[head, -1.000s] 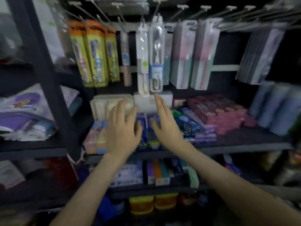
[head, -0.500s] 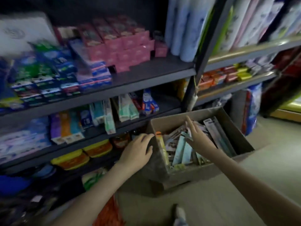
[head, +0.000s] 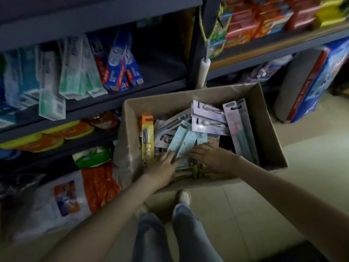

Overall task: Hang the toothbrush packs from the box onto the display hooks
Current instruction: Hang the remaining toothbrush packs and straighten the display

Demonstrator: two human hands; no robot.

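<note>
Off the rim now, the left hand (head: 162, 164) lies flat-fingered on the light-blue toothbrush packs (head: 181, 141) by the near edge of the cardboard box (head: 270, 129), centre frame. The right hand (head: 214, 159) touches them, grip unclear; bare floor (head: 317, 157) lies at right.

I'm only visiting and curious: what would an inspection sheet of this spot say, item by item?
Surface: tiled floor; an open cardboard box stands on it.
Job's things: toothbrush packs piled loose in the box; an orange pack stands upright at its left wall; display hooks not in view.
Clutter: bagged goods on the floor beside the box.
Grippers: left hand lies flat on the light-blue packs; right hand is among the packs, grip unclear.
Cables: yellow cord hangs down the shelf post.
Surroundings: shelves holding toothpaste cartons.
</note>
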